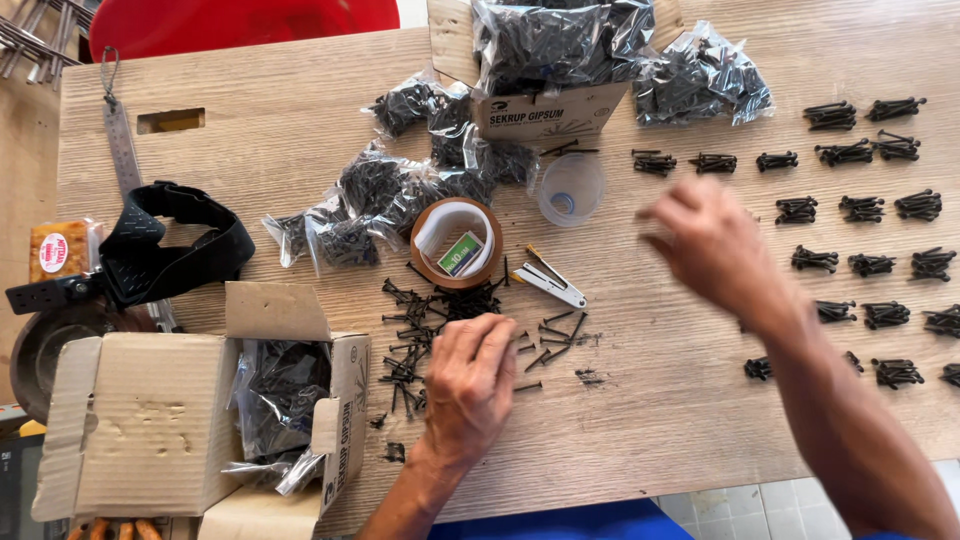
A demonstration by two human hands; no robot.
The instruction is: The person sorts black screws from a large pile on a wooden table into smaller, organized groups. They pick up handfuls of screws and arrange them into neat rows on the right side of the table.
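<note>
My left hand (pixel 468 385) lay palm down on the table (pixel 650 410), fingers curled loosely over the loose black screws (pixel 425 330) scattered there; I could not tell whether it gripped any. My right hand (pixel 705 240) hovered blurred above the table, fingers spread and holding nothing, just beside the small sorted screw piles (pixel 865 210) laid out in rows to the right. A stapler (pixel 550 280) and a tape roll (pixel 457 242) sat just beyond the loose screws, near a clear plastic cup (pixel 570 188). An open cardboard box (pixel 200 410) of bagged screws stood at my left.

Bare forearms, no sleeves, left grip (pixel 468 385), right grip (pixel 708 245)
</note>
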